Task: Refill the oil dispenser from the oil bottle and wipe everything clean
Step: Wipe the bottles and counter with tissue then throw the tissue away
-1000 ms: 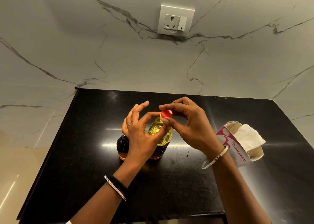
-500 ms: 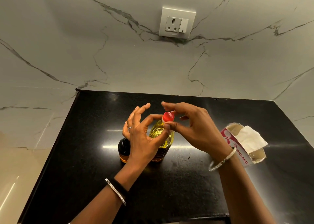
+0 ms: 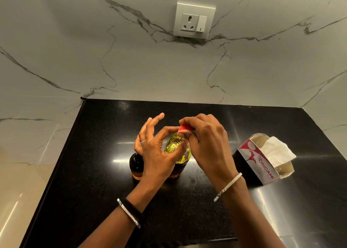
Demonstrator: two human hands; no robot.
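Well, the left hand (image 3: 155, 153) gripped the oil bottle (image 3: 176, 148), half-hiding it and the oil dispenser (image 3: 136, 165) beside; the right hand (image 3: 208, 146) pinched the red cap (image 3: 185, 127). The worktop (image 3: 112, 125) ran back to the wall.

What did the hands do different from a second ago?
The right hand loosened its fingers, then closed over the red cap again, hiding more of it, as if twisting. The left hand kept holding the oil bottle. The dark dispenser and tissue box stayed put.
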